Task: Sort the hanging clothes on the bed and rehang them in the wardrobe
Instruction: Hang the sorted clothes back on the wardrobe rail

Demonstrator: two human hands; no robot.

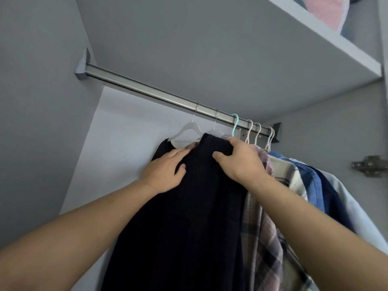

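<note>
**Both hands on the dark garment at the wardrobe rail**

Looking up into the grey wardrobe, I see the brushed-metal hanging rail (147, 89) running from its bracket on the left wall down toward the right corner. My left hand (165, 169) lies on the left shoulder of the dark navy garment (189, 217), fingers nearly straight and spread flat on the cloth, thumb tucked against a fold; it presses rather than clasps. Just above it, a white plastic hanger (186, 133) hooks over the rail, and I cannot tell whether the dark garment hangs from this one or the next white hanger beside it. My right hand (239, 160) grips the top edge of the same garment, fingers curled over the ridge and thumb pinching from the front. Behind that hand a teal hanger hook (235, 124) sits on the rail, then several pale hooks. Further right hang a pink-and-grey plaid shirt (266, 238), a blue denim shirt (315, 185) and a pale blue shirt (357, 206). Above, a white shelf (315, 43) carries a pink fluffy item (327, 11).
</note>
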